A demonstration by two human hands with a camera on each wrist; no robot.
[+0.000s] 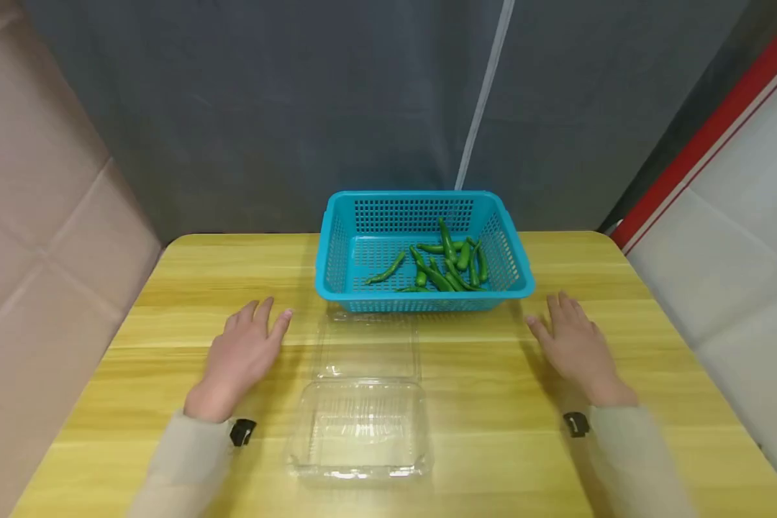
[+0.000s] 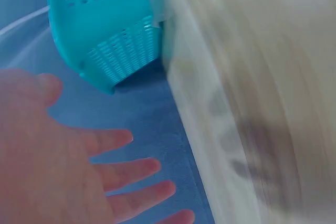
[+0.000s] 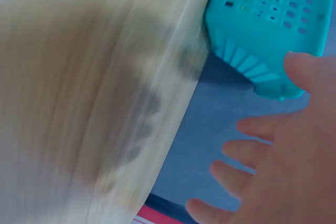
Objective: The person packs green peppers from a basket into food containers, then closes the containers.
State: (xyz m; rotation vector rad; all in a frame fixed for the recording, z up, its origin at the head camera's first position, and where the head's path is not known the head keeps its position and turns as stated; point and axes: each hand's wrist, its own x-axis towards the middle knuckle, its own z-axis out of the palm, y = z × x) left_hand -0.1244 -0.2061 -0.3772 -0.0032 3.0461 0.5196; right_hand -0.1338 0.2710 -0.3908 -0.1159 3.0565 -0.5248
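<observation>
My left hand (image 1: 242, 352) is over the left part of the table, fingers spread and holding nothing. On the other side, my right hand (image 1: 576, 349) is spread too, near the basket's right front corner, with nothing in it. Between them and farther back stands a blue plastic basket (image 1: 424, 296) with several green chili peppers (image 1: 450, 277) in it, mostly toward its right side. In front of the basket lies a clear plastic clamshell box (image 1: 362, 432), its lid (image 1: 367, 352) folded back toward the basket. Both wrist views show the fingers apart beside the basket (image 2: 100, 35).
The wooden table (image 1: 492, 446) ends at a dark grey curtain (image 1: 265, 122) behind the basket. A pale padded wall (image 1: 52, 216) rises on the left. On the right is a white panel (image 1: 738, 237) with a red edge strip.
</observation>
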